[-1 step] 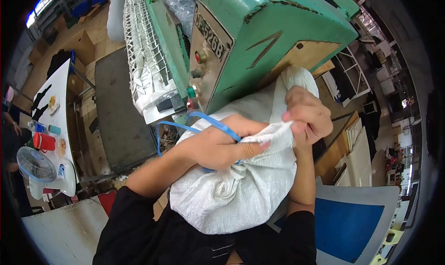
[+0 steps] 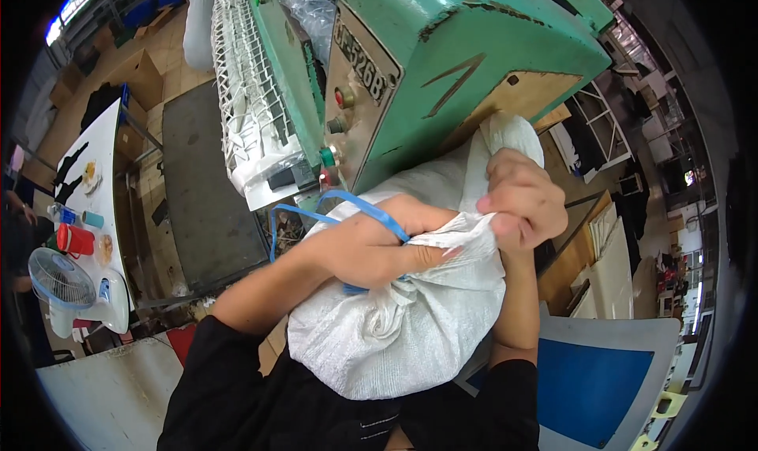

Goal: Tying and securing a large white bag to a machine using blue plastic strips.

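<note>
A large white woven sack (image 2: pixel 395 340) rests against my body, its cloth gathered and twisted near the middle. My left hand (image 2: pixel 371 242) is closed round the gathered neck, thumb pressed on the cloth. A blue plastic strap (image 2: pixel 359 205) loops over the back of that hand and under it, with a loose part hanging on the left. My right hand (image 2: pixel 523 202) pinches the sack's edge to the right of the left hand. More of the sack stretches away behind both hands, up against the green machine (image 2: pixel 442 96).
The machine's panel with buttons (image 2: pixel 339 97) faces left, beside a white netted guard (image 2: pixel 249 96). On the left, a white table (image 2: pixel 114 254) bears a fan (image 2: pixel 63 280) and a red container (image 2: pixel 75 240). A grey-and-blue board (image 2: pixel 588 384) lies at the lower right.
Both hands keep their hold on the sack. The cloth between them has bunched slightly differently, and the strap's loose part has shifted a little.
</note>
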The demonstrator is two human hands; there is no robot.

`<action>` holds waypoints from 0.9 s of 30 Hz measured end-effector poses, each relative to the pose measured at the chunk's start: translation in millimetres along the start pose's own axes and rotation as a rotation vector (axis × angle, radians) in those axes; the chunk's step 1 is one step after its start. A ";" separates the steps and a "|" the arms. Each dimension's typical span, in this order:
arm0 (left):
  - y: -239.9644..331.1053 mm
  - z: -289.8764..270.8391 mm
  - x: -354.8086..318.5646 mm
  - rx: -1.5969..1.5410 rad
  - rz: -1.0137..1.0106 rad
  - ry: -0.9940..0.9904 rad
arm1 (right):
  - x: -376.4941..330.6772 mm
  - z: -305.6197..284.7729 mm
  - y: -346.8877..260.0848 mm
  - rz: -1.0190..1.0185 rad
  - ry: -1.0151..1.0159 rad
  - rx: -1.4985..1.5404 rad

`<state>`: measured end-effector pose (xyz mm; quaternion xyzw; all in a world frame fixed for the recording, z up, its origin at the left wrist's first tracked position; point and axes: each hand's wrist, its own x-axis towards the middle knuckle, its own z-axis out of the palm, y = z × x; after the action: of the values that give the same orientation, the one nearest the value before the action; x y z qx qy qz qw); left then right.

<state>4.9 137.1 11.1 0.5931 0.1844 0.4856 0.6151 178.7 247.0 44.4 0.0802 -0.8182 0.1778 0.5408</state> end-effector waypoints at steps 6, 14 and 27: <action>-1.5 -11.3 3.3 0.187 0.103 -0.016 | 4.9 11.9 -4.2 0.008 -0.087 -0.051; 0.7 2.1 0.5 0.066 0.131 -0.106 | 14.6 -1.4 -9.2 0.027 -0.229 0.060; -10.7 17.8 -11.4 0.351 0.206 0.541 | 22.3 -20.3 -60.7 0.399 -0.514 -0.358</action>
<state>18.0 119.9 1.5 0.5552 0.3608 0.6459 0.3800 206.7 200.0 84.3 -0.1346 -0.9449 0.1079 0.2781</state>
